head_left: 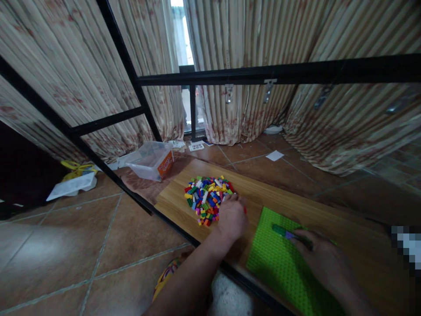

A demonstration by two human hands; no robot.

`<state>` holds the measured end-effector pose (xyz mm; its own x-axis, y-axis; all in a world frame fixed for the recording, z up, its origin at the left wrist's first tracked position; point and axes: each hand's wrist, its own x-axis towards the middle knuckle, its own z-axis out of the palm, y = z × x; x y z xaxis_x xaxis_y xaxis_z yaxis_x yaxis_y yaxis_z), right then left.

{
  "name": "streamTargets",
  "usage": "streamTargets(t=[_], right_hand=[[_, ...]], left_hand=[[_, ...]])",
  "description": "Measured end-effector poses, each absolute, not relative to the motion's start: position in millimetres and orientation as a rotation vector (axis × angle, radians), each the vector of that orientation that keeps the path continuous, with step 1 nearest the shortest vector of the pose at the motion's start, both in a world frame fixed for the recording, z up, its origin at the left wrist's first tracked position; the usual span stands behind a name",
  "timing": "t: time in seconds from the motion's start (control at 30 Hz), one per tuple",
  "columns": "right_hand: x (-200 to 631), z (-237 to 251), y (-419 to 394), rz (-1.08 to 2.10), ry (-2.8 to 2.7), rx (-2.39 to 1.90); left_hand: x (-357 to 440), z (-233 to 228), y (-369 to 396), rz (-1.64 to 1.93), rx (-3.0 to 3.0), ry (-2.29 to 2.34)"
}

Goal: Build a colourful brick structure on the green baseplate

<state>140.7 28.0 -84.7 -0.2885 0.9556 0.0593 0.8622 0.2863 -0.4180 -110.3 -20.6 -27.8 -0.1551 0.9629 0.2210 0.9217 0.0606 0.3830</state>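
Note:
A heap of small coloured bricks [208, 197] lies on a wooden table top [263, 188]. My left hand [232, 216] rests at the heap's near right edge, fingers curled down among the bricks; whether it grips one is hidden. To the right lies a light green studded baseplate [276, 263]. On it sits a short row of bricks, dark green with a purple one [283, 232]. My right hand [320, 254] lies on the baseplate, its fingertips touching the near end of that row.
A black metal frame [263, 72] stands over and beside the table. A clear plastic box [149, 160] with an orange label sits on the tiled floor at the left, near white paper and yellow items [74, 182]. Curtains hang behind. A blurred patch is at the right edge.

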Motion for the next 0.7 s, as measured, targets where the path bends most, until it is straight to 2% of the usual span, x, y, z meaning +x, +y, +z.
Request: streamTargets(t=[0.13,0.23,0.33,0.7], right_hand=[[141.9,-85.7,27.4,0.449,-2.270,-1.623],[142.5,-87.0,25.9,0.445,-2.271,-1.606],[142.2,-87.4,25.1,0.454,-2.275,-1.590],[134.6,-75.7,21.7,0.469,-2.263,-1.594]], left_hand=[[-166.1,-13.6,-17.3,1.016,1.519,2.519],[-223.8,-13.3,-22.6,0.945,1.140,2.753],[-262.5,-22.8,-32.6,0.753,1.020,2.777],[-255.5,-29.9,-25.5,0.557,1.191,2.656]])
